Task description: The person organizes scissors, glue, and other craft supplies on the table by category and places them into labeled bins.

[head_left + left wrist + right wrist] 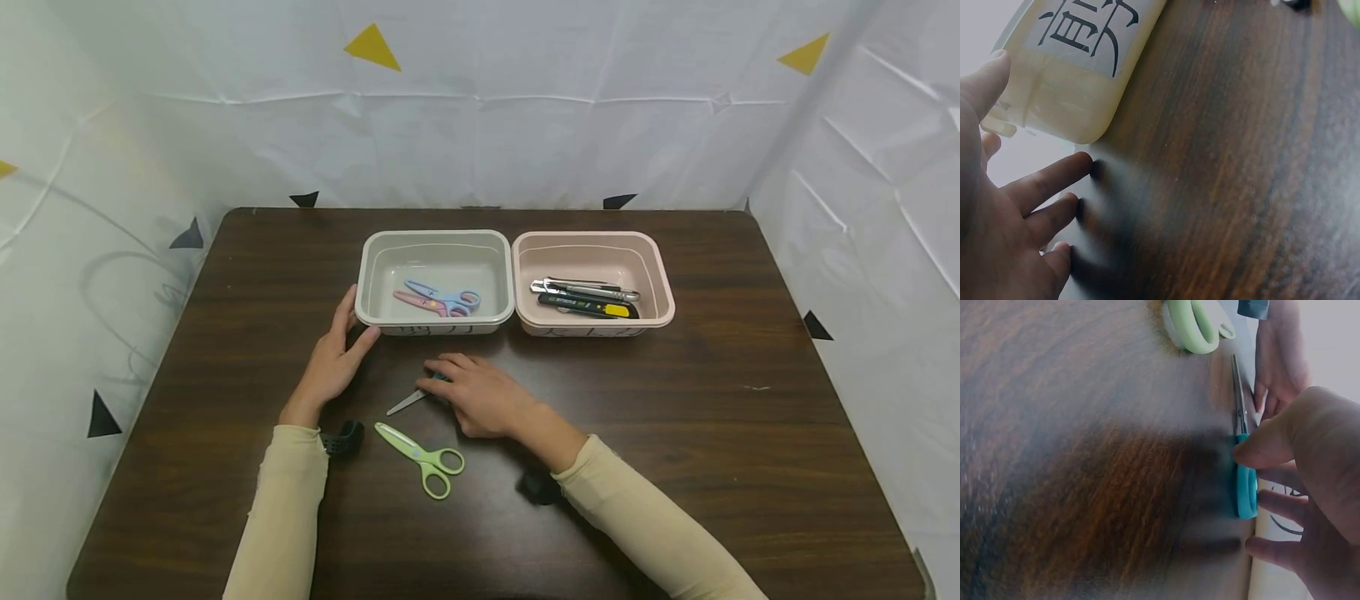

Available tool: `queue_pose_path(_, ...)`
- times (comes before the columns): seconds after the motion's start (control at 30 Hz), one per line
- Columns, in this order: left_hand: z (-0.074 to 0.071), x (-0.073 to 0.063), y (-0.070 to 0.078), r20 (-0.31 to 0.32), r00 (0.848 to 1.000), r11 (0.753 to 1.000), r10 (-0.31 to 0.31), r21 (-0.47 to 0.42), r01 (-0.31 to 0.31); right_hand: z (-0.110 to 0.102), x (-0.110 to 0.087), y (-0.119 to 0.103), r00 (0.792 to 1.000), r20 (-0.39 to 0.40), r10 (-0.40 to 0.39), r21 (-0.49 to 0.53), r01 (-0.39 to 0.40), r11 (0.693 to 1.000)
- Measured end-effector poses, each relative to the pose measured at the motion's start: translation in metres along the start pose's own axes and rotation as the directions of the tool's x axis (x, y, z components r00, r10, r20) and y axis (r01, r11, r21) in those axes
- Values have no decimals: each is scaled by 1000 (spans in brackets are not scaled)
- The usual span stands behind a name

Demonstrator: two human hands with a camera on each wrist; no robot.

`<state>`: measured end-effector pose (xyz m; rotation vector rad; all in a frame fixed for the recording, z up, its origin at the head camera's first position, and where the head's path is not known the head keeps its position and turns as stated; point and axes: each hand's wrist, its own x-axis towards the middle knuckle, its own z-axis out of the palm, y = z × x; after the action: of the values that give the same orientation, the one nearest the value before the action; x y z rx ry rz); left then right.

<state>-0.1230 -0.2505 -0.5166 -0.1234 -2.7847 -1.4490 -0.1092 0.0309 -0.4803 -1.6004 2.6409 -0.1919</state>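
My right hand (483,396) pinches the teal handle (1246,487) of a pair of scissors (1239,400), thumb on one side and fingers on the other. Its slim metal blades (406,403) point left, low at the tabletop; in the head view the hand covers most of the handle. At the front left corner of a grey box (435,323), my left hand (333,358) rests with spread fingers, the thumb by the front rim. Inside that box lie blue scissors (431,292) and pink scissors (422,302). Light green scissors (416,450) lie on the table between my forearms.
Against the grey box's right side stands a pink box (651,322) holding a silver utility knife (592,287) and a black and yellow one (588,306). A label with a dark character (1091,31) is on the grey box's front. White sheeting (480,150) surrounds the brown table (750,467).
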Motion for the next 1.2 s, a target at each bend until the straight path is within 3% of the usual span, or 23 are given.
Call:
queue_pose_path(0.2,0,0,1,2,1000,1000,-4,0,4,3,0,1,1000,14,22,11,-22,1000)
queue_pose_path(0.6,-1,-2,3,6,1000,1000,5,-13,-5,3,1,0,998,-56,20,69,-16,997)
queue_pose_path(0.83,-1,0,2,0,1000,1000,9,-9,-9,3,1,-1,998,-50,31,52,-28,998)
queue_pose_path(1.2,0,1,2,-1,1000,1000,18,-14,-18,-4,4,-5,992,-59,112,85,-106,991)
